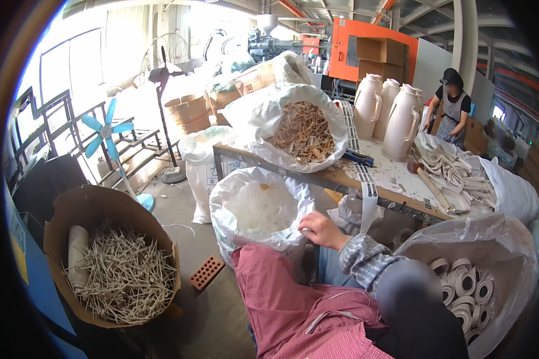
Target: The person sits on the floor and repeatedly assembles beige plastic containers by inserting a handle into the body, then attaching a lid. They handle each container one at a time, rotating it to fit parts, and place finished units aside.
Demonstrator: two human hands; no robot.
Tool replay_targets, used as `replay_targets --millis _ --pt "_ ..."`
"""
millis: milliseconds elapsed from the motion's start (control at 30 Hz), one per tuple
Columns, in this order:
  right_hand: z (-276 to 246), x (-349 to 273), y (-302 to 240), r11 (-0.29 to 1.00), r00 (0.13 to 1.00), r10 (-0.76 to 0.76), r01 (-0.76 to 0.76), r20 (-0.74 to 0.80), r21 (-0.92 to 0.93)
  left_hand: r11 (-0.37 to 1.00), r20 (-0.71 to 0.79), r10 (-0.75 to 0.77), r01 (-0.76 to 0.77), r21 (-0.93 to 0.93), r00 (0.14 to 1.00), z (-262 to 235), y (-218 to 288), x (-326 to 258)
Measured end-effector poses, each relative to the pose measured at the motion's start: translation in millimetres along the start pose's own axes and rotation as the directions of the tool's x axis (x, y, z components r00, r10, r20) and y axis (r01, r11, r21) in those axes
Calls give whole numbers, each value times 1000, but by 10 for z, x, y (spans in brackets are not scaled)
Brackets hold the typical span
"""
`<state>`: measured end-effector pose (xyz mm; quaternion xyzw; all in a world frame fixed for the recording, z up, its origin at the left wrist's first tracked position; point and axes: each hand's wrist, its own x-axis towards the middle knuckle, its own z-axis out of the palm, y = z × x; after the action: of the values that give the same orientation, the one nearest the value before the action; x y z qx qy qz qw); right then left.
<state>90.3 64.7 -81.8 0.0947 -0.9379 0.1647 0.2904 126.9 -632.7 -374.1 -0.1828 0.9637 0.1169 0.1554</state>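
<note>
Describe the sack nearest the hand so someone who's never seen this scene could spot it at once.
Find the long worktable and look just below the left part of its near edge. There an open white sack sits with the right hand at its rim. Unlike the sack of brown scraps up on the table, it shows a pale, cloudy inside.

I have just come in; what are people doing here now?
A person's right hand is at the rim of an open white sack by the table; whether it grips is unclear, and the left hand is out of view. On the table are a tilted sack of brown pieces, beige jugs, a mallet and pale strips. A carton of thin sticks stands at left, a bag of pale rolls at right. A co-worker leans forward farther back.
</note>
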Motion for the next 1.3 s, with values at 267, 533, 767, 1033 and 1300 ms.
replay_targets --millis 267,533,767,1033,1300 --pt "4 -185 119 992 994 47 -57 95 112 994 155 84 -93 52 984 60 -71 -118" --pt "-274 -455 416 930 985 170 -163 7 331 726 -354 667 -679 111 656 -2368 1902 -1306" --pt "-838 -143 173 676 953 299 -170 -56 717 459 -798 598 -850 257 82 -4014 3815 -1951" --pt "-683 -181 -73 184 923 340 -252 179 950 659 -173 741 -752 7 648 -3027 6145 -1348" --pt "138 -142 41 181 847 369 -469 382 865 99 -83 960 -602 -792 266 -2258 5927 -642"
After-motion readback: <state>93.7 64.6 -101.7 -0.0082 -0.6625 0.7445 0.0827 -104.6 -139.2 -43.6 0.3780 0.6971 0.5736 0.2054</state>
